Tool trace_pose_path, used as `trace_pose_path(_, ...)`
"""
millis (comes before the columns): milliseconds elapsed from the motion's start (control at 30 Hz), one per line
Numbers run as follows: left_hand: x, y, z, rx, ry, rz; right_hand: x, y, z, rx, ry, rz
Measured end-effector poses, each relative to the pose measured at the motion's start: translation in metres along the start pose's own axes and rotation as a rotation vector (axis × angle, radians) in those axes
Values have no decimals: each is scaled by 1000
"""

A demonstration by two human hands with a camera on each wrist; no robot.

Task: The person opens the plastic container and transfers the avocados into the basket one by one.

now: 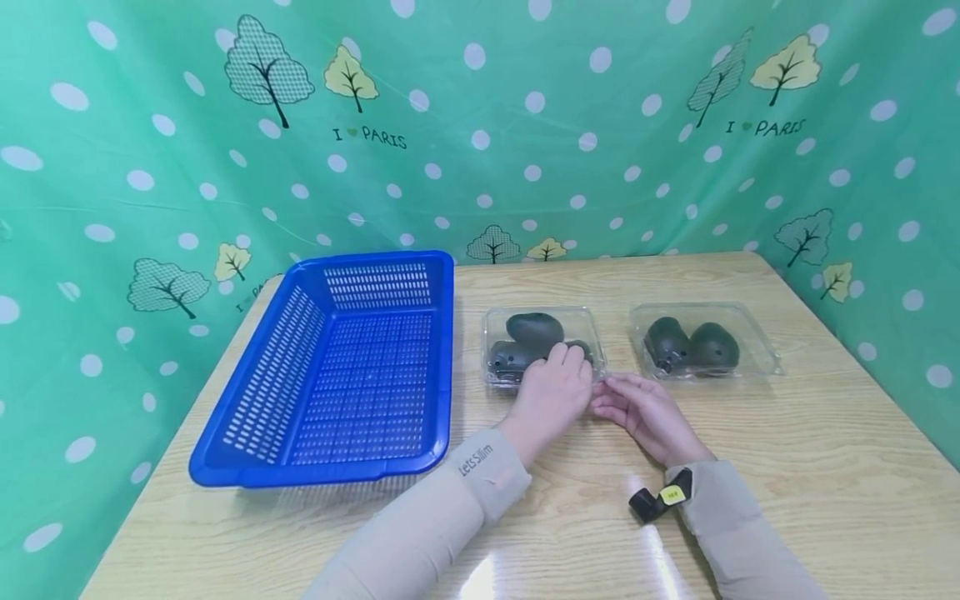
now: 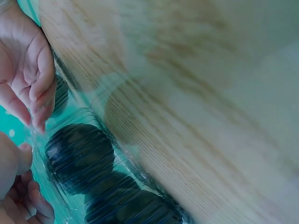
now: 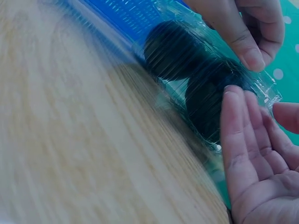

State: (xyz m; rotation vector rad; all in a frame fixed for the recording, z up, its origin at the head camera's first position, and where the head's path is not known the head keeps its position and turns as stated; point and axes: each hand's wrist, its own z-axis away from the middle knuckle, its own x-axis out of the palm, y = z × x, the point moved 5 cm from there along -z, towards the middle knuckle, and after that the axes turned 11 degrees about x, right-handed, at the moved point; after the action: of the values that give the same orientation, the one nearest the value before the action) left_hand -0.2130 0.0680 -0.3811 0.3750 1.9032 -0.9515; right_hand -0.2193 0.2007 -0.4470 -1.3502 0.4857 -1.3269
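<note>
A clear plastic box [image 1: 491, 321] of dark avocados [image 1: 534, 331] stands in the middle of the table, its lid over them. My left hand [image 1: 551, 387] reaches over the front right part of this box. Its fingers are curled, and in the right wrist view the left thumb [image 3: 254, 59] meets a bent finger right at the box edge. At the front right corner is my right hand [image 1: 637, 408], palm turned inward. In the right wrist view its nearly straight fingers [image 3: 236, 116] touch the box side, with the thumb apart.
A blue perforated plastic basket [image 1: 442, 367] stands to the left on the wooden table [image 1: 570, 517]. A second clear box [image 1: 757, 346] with two dark avocados [image 1: 714, 347] lies to the right. Green patterned cloth [image 1: 480, 175] hangs behind and at the sides.
</note>
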Motion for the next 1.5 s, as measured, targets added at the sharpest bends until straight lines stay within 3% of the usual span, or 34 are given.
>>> trace_pose_path(433, 0, -1, 0, 31, 22, -18, -2, 0, -3, -11, -13, 18)
trace_pose_path(767, 3, 1, 0, 18, 18, -14, -1, 0, -4, -20, 138, 84)
trace_pose_path(1500, 0, -1, 0, -28, -14, 37, 0, -1, -2, -35, 189, 5)
